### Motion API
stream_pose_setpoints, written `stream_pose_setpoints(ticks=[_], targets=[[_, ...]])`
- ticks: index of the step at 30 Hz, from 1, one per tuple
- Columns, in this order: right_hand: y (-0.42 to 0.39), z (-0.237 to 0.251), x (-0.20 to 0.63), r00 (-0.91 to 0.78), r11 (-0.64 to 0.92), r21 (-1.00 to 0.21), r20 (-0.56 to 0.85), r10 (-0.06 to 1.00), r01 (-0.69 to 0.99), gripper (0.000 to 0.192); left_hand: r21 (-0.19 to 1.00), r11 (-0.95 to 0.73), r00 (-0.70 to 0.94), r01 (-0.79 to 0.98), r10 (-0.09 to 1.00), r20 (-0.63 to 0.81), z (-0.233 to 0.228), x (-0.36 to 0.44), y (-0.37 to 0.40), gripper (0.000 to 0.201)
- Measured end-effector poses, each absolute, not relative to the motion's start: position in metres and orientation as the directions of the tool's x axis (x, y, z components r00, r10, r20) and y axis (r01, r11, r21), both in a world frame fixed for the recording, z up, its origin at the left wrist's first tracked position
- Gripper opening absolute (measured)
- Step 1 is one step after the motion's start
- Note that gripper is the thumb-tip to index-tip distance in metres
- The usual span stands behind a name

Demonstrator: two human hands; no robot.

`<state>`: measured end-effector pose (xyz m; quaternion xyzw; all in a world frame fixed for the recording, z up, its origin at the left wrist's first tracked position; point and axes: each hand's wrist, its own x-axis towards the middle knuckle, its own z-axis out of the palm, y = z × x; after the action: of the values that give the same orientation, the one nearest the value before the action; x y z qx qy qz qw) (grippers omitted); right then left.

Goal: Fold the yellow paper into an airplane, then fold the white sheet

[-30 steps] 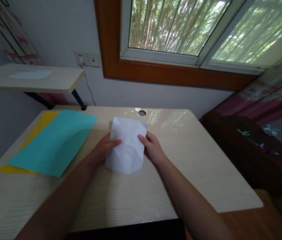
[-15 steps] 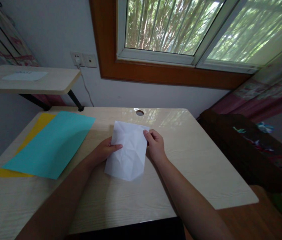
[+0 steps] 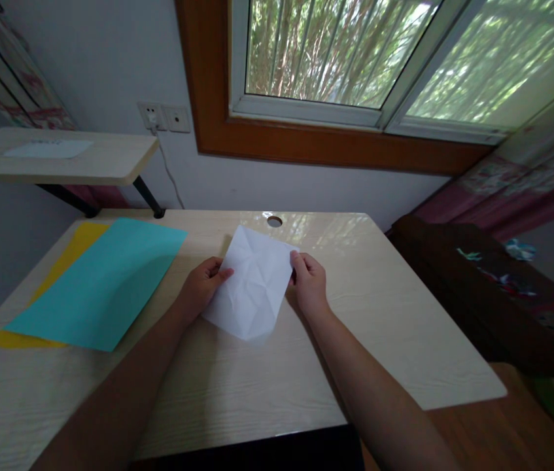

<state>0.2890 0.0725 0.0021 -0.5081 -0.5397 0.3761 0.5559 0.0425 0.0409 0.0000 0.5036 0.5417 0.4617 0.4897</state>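
A creased white sheet of paper (image 3: 250, 284) is held up over the desk, tilted, with fold lines across its middle. My left hand (image 3: 203, 282) grips its left edge, thumb on top and fingers behind. At the upper right corner, my right hand (image 3: 310, 281) pinches the paper between thumb and fingers. The fingers behind the sheet are partly hidden.
On the desk (image 3: 384, 327), left, a turquoise sheet (image 3: 104, 281) overlaps a yellow sheet (image 3: 78, 242). A raised shelf (image 3: 124, 160) bears a white paper (image 3: 48, 149). Near the back edge is a round cable hole (image 3: 275, 222). A window (image 3: 316, 59) is behind.
The white paper has turned clockwise and shifted slightly up. My left hand has moved a little up and left along its edge; my right hand still pinches the corner.
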Motion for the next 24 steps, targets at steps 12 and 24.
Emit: stream_pose_setpoints(ticks=[12,24], targets=[[0.074,0.003,0.286,-0.05,0.117,-0.993,0.118,0.992,-0.022,0.039,0.967,0.021,-0.162,0.255,0.987,0.021,-0.003,0.033,0.046,0.033],[0.074,-0.007,0.283,-0.385,-0.099,-0.98,-0.025,0.923,-0.174,0.035,0.994,0.104,-0.221,0.03,0.971,-0.095,0.005,0.03,0.046,0.041]])
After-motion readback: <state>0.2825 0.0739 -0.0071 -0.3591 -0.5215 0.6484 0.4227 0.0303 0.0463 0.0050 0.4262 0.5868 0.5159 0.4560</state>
